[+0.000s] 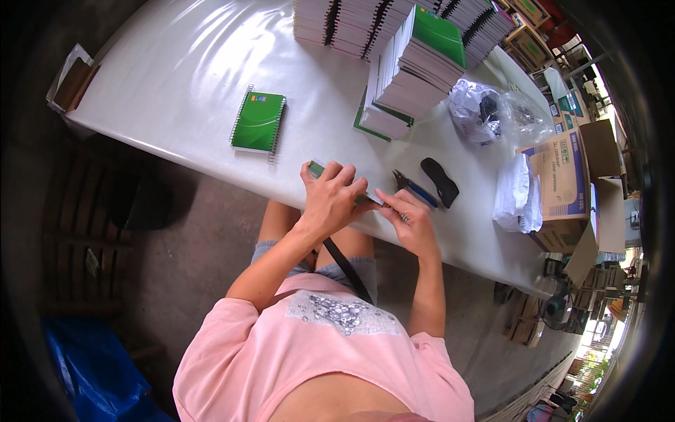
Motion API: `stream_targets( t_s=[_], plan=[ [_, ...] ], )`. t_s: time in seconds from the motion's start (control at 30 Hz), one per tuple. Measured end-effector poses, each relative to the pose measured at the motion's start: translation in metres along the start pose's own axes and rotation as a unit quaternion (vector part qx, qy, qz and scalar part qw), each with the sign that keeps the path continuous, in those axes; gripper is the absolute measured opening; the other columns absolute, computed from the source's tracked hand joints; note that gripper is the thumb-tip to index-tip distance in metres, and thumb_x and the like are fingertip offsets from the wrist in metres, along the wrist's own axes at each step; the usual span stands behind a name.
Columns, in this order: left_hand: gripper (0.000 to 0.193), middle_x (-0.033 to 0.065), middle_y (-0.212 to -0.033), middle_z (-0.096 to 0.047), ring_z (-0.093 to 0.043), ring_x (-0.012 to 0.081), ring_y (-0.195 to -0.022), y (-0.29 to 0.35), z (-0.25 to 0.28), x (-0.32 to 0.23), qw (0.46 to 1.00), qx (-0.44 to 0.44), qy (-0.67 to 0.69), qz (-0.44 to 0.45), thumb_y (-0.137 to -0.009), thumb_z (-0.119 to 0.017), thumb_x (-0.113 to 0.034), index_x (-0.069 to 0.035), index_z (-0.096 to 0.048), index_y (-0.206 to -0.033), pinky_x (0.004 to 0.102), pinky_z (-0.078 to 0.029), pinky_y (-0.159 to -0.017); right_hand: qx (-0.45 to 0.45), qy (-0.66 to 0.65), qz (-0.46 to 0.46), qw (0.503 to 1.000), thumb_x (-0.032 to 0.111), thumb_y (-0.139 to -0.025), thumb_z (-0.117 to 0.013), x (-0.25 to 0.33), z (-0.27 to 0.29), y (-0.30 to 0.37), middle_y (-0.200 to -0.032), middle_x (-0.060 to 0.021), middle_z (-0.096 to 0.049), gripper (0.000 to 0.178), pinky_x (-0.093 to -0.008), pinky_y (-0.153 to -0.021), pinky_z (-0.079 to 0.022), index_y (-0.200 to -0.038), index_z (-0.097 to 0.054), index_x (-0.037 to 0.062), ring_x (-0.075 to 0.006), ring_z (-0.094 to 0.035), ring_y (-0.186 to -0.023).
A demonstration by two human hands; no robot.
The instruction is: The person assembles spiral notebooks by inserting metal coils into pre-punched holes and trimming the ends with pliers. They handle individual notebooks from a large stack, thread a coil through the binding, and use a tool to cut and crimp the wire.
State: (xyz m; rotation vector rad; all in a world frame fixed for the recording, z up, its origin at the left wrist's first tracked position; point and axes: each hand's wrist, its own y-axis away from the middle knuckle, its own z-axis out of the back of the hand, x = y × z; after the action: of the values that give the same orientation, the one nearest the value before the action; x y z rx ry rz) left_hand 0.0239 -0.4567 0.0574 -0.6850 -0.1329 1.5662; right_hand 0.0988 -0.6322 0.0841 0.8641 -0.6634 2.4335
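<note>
At the near edge of the white worktop [190, 116], a green-covered notebook [317, 169] sits in a two-handed grip.
Around it, rows of spiral-bound books [348, 27] stand at twelve o'clock, an open cardboard box [560, 179] at three, and a tall stack of green-covered books [413, 83] at one, with a crumpled clear plastic bag [474, 116] at two. A second green notebook [258, 123] lies flat at ten, wire coils [272, 156] along both long sides. The left hand [330, 197] curls its fingers over the held notebook and covers much of it; the right hand [412, 221], at four, pinches its right end between thumb and forefinger, though the exact part caught there is too small to tell. Toward three, nearer than the box, lie a curved black object [440, 182] and blue-handled pliers [417, 190], side by side.
</note>
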Motion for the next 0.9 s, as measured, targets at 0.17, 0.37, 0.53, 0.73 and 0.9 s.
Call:
stream_targets(
  t_s=[0.17,0.37,0.53,0.73,0.9],
  plan=[
    [0.042,-0.0024,-0.086,-0.050,-0.048,0.0195,-0.098,0.003,-0.002,-0.002,0.997,-0.071,-0.001,-0.003,-0.060,-0.073,-0.050,-0.021,-0.060,-0.087,0.0596,-0.024,-0.088,-0.009,-0.216,-0.276,0.936,0.006,-0.081,-0.065,0.020,0.006,-0.009,-0.075,-0.0038,-0.056,0.058,-0.0271,-0.055,-0.042,-0.134,-0.044,0.0135,-0.0148,-0.050,-0.060],
    [0.042,-0.0015,-0.088,-0.049,-0.046,0.0216,-0.103,0.006,-0.010,0.004,0.999,-0.037,0.031,-0.001,-0.061,-0.074,-0.048,-0.020,-0.059,-0.089,0.0595,-0.021,-0.090,-0.065,-0.015,-0.009,0.998,0.017,-0.090,-0.057,0.008,-0.002,0.004,-0.077,-0.0065,-0.059,0.029,-0.0235,-0.056,-0.043,-0.117,-0.057,0.0063,-0.0120,-0.055,-0.064],
    [0.041,0.0013,-0.091,-0.049,-0.045,0.0239,-0.101,0.008,-0.006,0.010,0.999,-0.042,0.019,-0.020,-0.062,-0.075,-0.047,-0.018,-0.059,-0.087,0.0561,-0.025,-0.087,0.021,-0.085,-0.176,0.980,0.011,-0.087,-0.057,-0.003,0.014,-0.002,-0.086,-0.0105,-0.061,0.022,-0.0296,-0.069,-0.048,-0.108,-0.060,0.0061,-0.0223,-0.060,-0.075],
    [0.048,0.0054,-0.098,-0.049,-0.044,0.0253,-0.099,0.005,-0.004,0.017,0.991,-0.100,0.078,-0.031,-0.060,-0.073,-0.055,-0.013,-0.058,-0.078,0.0439,-0.029,-0.086,-0.158,0.387,-0.161,0.894,0.005,-0.080,-0.055,-0.093,0.044,0.022,-0.094,-0.0096,-0.064,0.034,-0.0342,-0.079,-0.046,-0.114,-0.059,0.0087,-0.0304,-0.061,-0.085],
    [0.051,0.0055,-0.097,-0.050,-0.043,0.0264,-0.099,0.006,0.000,0.020,0.991,-0.078,0.095,-0.047,-0.060,-0.071,-0.057,-0.012,-0.057,-0.078,0.0426,-0.030,-0.085,-0.130,0.184,-0.322,0.920,0.003,-0.076,-0.057,-0.098,0.074,0.002,-0.095,-0.0139,-0.065,0.034,-0.0391,-0.079,-0.049,-0.110,-0.061,0.0070,-0.0347,-0.063,-0.085]
  ],
)
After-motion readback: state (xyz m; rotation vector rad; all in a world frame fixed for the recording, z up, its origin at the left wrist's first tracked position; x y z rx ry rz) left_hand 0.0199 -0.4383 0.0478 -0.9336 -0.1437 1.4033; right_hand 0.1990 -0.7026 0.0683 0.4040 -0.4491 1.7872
